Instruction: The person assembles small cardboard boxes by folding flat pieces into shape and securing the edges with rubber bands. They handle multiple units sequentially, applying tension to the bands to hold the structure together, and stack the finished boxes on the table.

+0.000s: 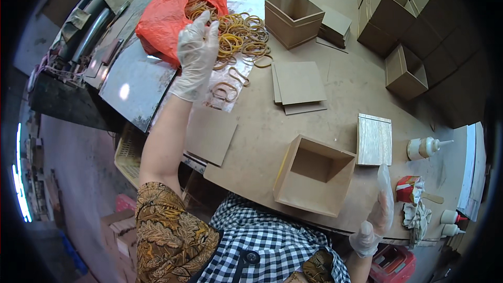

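Observation:
My left hand [196,57], in a thin clear glove, reaches to the edge of a pile of yellow-brown rubber bands [238,36]. Its forefinger and thumb stand a little apart, and nothing shows between them; the other fingers are partly hidden. The bands spill from a red plastic bag [162,21]. At the front edge of the table, my gloved right hand [374,220] is open, fingers stretched and thumb apart. Nearest to it is an open brown board box [314,173], tilted toward me, with a yellow band along its left side.
Flat brown boards [301,84] lie mid-table, with another board [212,131] at the left edge. Behind them stands a banded box [293,18]. Stacked boxes [382,15] line the right back. A pale wooden block [374,139], glue bottle [422,148] and rag [416,220] lie right.

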Available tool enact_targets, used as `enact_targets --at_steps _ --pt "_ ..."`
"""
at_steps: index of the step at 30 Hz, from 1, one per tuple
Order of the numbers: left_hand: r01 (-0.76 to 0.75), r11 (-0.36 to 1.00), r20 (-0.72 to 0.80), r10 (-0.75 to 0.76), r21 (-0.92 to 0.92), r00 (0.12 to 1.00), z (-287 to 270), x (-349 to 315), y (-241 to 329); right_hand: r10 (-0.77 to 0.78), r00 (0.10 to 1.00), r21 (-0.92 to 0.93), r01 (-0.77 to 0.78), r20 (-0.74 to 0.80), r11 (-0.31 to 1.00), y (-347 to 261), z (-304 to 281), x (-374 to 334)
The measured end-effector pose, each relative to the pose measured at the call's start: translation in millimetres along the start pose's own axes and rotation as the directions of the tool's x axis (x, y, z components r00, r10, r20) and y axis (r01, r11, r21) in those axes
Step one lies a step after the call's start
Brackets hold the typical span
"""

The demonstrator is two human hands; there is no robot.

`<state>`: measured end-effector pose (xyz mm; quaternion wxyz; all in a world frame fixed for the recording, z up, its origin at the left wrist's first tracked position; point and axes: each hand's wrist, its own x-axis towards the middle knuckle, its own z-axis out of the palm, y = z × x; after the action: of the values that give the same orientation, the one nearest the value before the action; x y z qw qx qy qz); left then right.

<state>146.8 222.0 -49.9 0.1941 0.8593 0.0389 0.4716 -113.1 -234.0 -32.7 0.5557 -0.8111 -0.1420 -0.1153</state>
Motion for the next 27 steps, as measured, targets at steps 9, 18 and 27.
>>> enact_targets --at_steps 9,18,27 --pt "-0.372 0.911 0.392 0.281 0.177 0.876 10.0 -18.7 20.5 -0.089 0.994 -0.133 0.097 0.06 0.986 -1.2 10.9 16.8" --pt "-0.317 0.94 0.337 0.261 0.123 0.905 40.0 -14.9 -4.1 -0.162 0.985 -0.201 0.17 0.06 0.965 6.7 6.6 10.7" --pt "0.481 0.792 0.55 -0.226 -0.376 0.804 -21.7 40.0 8.3 -0.18 0.983 -0.185 0.181 0.021 0.966 2.0 8.6 9.1"
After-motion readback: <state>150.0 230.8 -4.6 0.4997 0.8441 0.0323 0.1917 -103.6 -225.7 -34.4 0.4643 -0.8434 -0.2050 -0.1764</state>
